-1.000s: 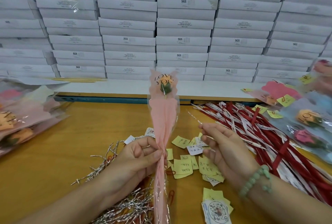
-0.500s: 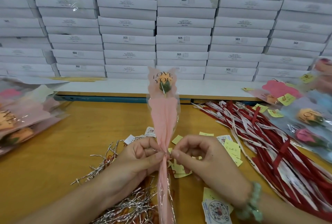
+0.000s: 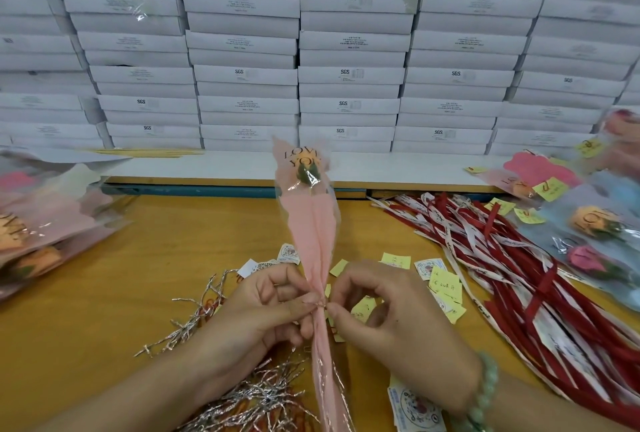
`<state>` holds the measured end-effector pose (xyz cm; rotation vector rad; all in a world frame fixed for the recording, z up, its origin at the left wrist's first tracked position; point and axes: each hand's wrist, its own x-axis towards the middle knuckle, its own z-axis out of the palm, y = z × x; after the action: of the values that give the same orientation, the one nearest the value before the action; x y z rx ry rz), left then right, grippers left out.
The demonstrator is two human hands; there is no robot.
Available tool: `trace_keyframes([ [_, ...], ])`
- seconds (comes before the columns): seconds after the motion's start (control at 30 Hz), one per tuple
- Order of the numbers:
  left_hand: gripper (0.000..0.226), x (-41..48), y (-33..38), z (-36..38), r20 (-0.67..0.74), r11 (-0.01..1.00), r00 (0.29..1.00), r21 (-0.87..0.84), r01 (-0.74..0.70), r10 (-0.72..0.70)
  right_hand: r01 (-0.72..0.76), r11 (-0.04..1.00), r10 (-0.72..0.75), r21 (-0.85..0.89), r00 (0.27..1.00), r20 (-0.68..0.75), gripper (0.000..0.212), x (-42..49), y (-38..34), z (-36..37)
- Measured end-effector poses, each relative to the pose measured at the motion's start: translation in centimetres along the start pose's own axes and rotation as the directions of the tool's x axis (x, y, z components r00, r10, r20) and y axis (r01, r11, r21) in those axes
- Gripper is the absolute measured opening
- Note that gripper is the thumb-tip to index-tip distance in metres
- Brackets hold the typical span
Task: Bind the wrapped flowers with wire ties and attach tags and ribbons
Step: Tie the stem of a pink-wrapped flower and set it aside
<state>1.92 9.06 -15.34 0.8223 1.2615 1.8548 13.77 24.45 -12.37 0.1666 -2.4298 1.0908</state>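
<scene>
Two hands were near centre: left hand (image 3: 263, 307) curled around the upright pink wrapped flower (image 3: 311, 224) at its gathered neck; right hand (image 3: 391, 324) pinched a wire tie (image 3: 321, 305) there. Binding seemed underway; tags (image 3: 445, 288) and ribbons (image 3: 519, 276), lying right, looked not yet attached.

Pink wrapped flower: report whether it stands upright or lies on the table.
Upright. The pink wrapped flower rises bloom-end up from the left hand, which grips its narrowed wrap; the right hand pinches there too.
</scene>
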Motion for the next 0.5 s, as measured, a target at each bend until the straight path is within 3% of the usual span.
trace_keyframes([
  [0.2, 0.029, -0.03, -0.08, 0.04, 0.005, 1.0, 1.0, -0.003, 0.011, -0.011, -0.041, 0.99, 0.053, 0.136, 0.995, -0.085, 0.018, 0.11, 0.25, -0.34],
  [0.33, 0.023, -0.02, -0.08, 0.17, 0.003, 1.0, 1.0, -0.005, 0.006, -0.006, -0.066, 0.97, 0.086, 0.233, 0.993, -0.076, 0.019, 0.07, 0.06, -0.44],
  [0.43, 0.019, -0.01, -0.02, 0.31, -0.018, 1.0, 1.0, 0.001, 0.008, -0.008, 0.001, 0.986, 0.017, 0.168, 0.994, -0.105, 0.023, 0.22, 0.15, -0.55],
  [0.5, 0.019, -0.02, 0.05, 0.41, -0.008, 1.0, 1.0, 0.023, 0.01, -0.009, 0.111, 0.993, -0.105, 0.028, 0.98, -0.17, 0.023, 0.35, 0.28, -0.66],
])
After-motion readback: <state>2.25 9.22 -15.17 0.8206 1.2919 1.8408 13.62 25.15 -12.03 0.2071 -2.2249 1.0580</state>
